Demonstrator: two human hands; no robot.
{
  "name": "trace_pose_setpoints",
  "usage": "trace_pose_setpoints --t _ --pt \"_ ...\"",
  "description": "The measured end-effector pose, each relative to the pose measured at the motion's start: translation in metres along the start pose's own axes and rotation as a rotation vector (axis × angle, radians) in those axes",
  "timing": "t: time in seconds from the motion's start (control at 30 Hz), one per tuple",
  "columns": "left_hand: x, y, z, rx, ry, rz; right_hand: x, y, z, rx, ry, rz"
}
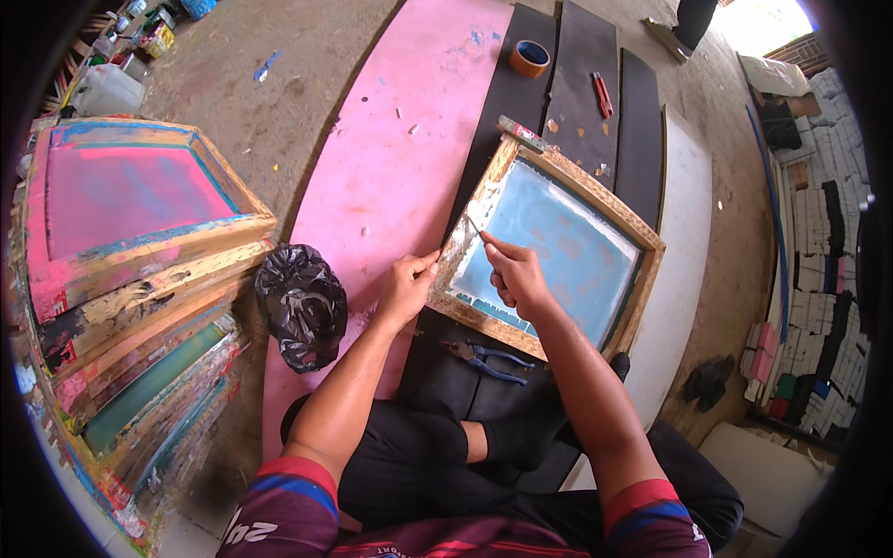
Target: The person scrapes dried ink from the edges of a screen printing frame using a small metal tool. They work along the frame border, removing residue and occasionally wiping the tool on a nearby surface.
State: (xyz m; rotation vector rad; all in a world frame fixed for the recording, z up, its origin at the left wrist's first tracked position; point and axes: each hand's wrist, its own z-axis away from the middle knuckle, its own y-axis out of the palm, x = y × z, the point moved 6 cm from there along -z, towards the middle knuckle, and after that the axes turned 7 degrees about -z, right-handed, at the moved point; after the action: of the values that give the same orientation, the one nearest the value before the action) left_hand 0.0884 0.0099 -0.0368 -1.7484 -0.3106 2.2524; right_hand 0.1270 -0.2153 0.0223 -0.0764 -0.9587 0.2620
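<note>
A wooden screen-printing frame [637, 279] with bluish mesh [558, 232] lies tilted in front of me. My left hand [409, 286] is closed at the frame's left side, fingertips pressed on its lower left corner. Over the mesh, my right hand [517, 279] pinches a thin dark pointed tool [473, 224], whose tip is at the pale, flaking left rail. What kind of tool it is stays unclear, as the fingers cover most of it. Just below the frame, pliers with blue handles [493, 361] lie on a black board.
Painted frames [158, 232] are stacked at left, beside a black plastic bag [302, 307]. A pink board [391, 139] runs beside black boards holding an orange tape roll [529, 59] and a red cutter [603, 96]. Piled material [819, 270] stands at far right. Another person's foot [670, 39] shows at the top.
</note>
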Motion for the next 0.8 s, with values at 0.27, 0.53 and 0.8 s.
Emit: trace_pose_setpoints --t 0.27,0.53,0.8 --pt "-0.002 -0.004 0.0 0.016 -0.009 -0.019 0.035 0.012 0.0 -0.115 -0.385 0.408" --pt "0.002 -0.001 -0.002 0.008 -0.002 0.027 0.044 -0.002 0.042 -0.173 -0.199 0.635" --pt "-0.003 -0.002 0.0 -0.01 0.017 0.022 0.058 0.007 0.046 -0.195 -0.24 0.766"
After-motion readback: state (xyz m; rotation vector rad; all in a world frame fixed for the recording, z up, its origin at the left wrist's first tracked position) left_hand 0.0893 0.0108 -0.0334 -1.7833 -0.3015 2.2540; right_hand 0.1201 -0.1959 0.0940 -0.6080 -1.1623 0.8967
